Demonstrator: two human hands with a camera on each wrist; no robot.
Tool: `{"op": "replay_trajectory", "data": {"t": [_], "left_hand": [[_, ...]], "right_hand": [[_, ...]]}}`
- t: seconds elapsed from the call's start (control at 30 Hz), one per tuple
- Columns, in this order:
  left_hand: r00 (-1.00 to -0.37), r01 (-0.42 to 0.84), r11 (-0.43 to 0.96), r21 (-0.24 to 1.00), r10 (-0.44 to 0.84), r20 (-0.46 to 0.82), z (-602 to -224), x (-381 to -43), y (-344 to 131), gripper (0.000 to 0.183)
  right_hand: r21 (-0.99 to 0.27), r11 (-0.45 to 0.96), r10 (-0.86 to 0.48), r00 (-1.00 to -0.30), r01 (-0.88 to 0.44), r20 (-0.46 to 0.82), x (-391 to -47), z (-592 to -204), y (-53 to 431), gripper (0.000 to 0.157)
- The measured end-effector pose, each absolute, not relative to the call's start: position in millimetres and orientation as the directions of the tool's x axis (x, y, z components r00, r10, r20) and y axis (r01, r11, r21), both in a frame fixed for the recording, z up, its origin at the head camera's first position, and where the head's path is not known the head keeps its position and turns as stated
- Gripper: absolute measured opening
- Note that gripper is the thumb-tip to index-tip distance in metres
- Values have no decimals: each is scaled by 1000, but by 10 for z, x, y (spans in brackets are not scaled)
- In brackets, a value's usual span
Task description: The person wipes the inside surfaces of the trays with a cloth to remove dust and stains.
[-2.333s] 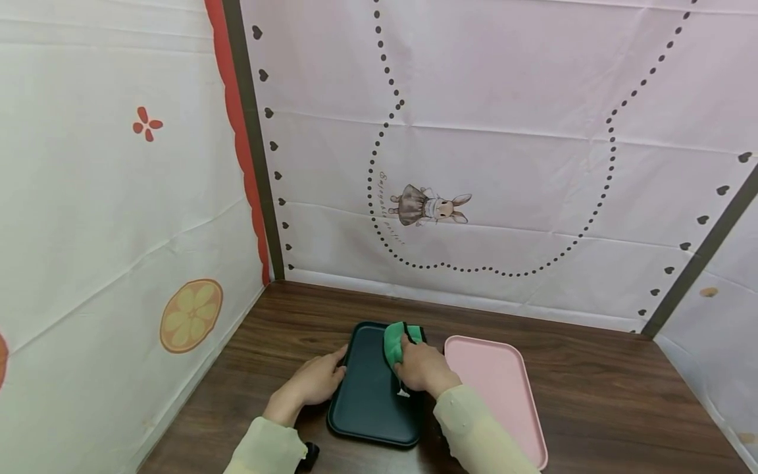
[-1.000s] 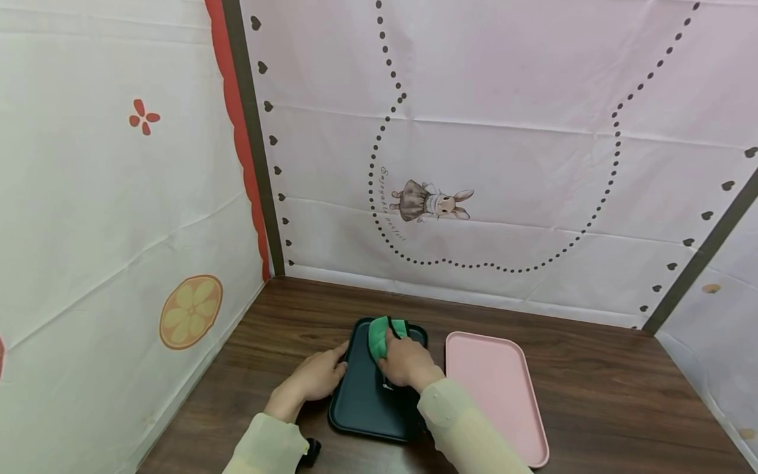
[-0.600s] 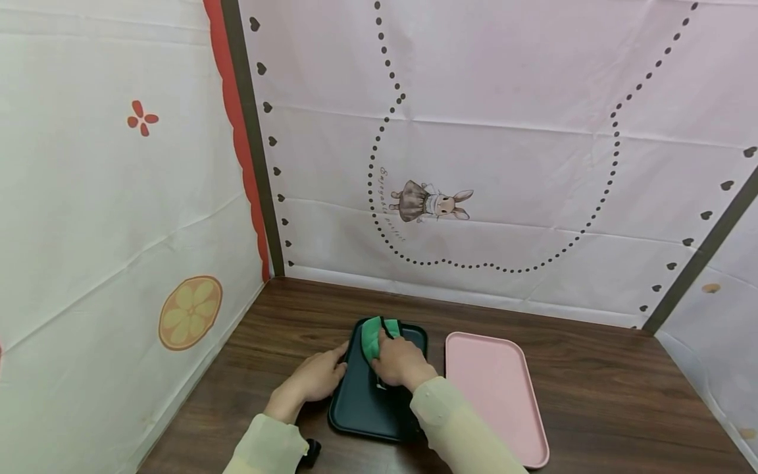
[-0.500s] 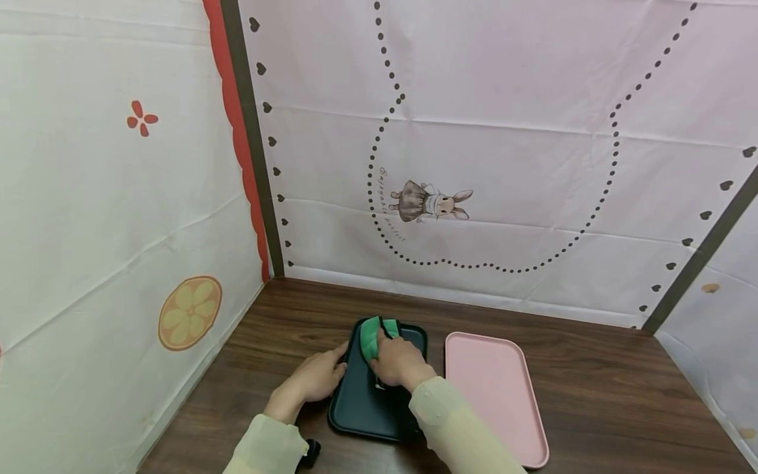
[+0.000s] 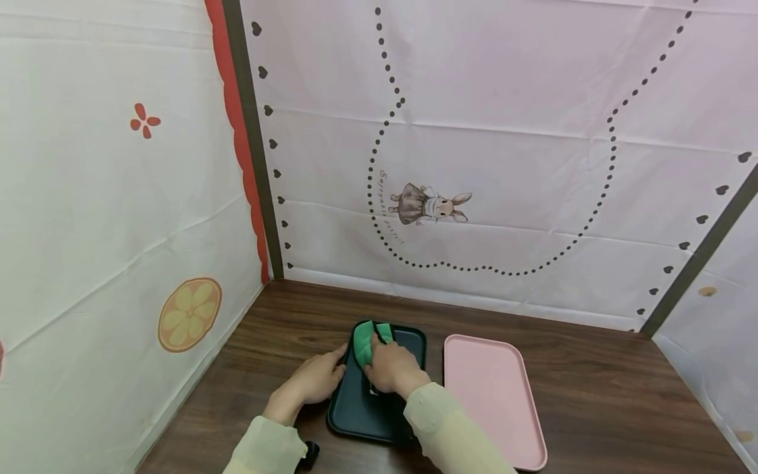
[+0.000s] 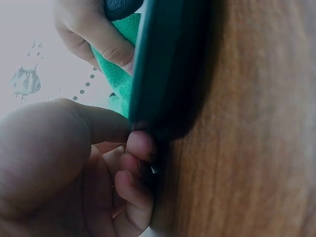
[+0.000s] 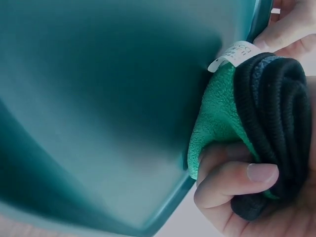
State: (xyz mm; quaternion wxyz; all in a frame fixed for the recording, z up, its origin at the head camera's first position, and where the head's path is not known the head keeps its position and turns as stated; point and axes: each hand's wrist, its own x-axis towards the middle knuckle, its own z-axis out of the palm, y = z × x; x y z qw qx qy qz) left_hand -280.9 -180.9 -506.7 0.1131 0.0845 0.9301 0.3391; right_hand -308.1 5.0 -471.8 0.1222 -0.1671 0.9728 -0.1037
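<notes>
A dark teal tray [image 5: 361,418] lies on the wooden table. My left hand [image 5: 316,377] grips its left edge; in the left wrist view the thumb is at the rim and the curled fingertips [image 6: 140,144] are at the underside. My right hand [image 5: 392,368] holds a folded green cloth with black edging [image 5: 362,345] against the tray's far left part. Seen from the right wrist, the cloth [image 7: 217,106] is bunched in the fingers, black folds toward the palm, and a white printed tag [image 7: 236,53] sticks out of it. The right palm is partly hidden by the cloth.
A pink tray [image 5: 491,395] lies right of the teal one, a narrow gap between them. A small black object [image 5: 308,454] is by the left sleeve. Printed fabric walls [image 5: 503,164] stand behind the table [image 5: 616,395] and at both sides.
My right hand has slid the green cloth leftward over the teal tray, from its right side to near the far left corner. The left hand and both trays stay in place.
</notes>
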Motion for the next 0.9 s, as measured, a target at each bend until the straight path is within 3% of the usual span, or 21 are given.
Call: {"op": "replay_trajectory", "data": {"t": [0.9], "left_hand": [[-970,84,778,623,208,-128,-5044,-2803,-1809,53]], "right_hand": [[-184,920,-386,-885,-347,-260,-2839,-4676,79,74]]}}
